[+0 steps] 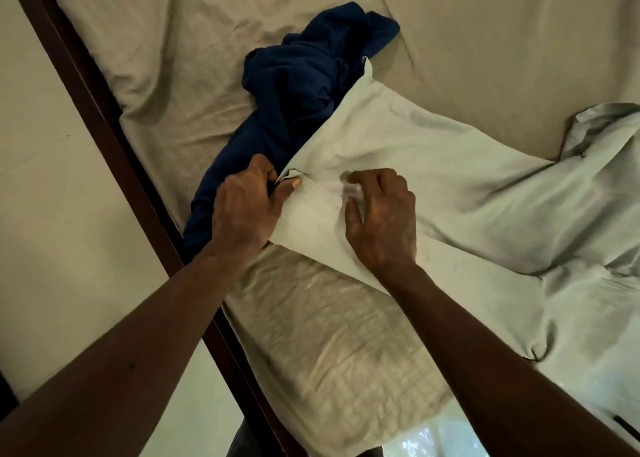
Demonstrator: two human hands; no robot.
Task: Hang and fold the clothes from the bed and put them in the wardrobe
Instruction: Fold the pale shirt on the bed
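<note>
The pale green garment (433,166) overlaps the edge of the navy garment (304,76). The left hand (247,204) pinches its border just beside the navy garment; the right hand (381,217) — fingers curled, blurred — pinches a fold farther from it. Keep the cloth taut between both pinches, then align seams before folding.

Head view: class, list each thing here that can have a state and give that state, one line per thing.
pale garment: laid out on the bed, unfolded, rumpled at its right end.
blue garment: crumpled in a heap, one edge covered by the pale garment.
left hand: grips the pale garment's edge.
right hand: fingers curled, pinching the pale garment's cloth.
sheet: wrinkled.
</note>
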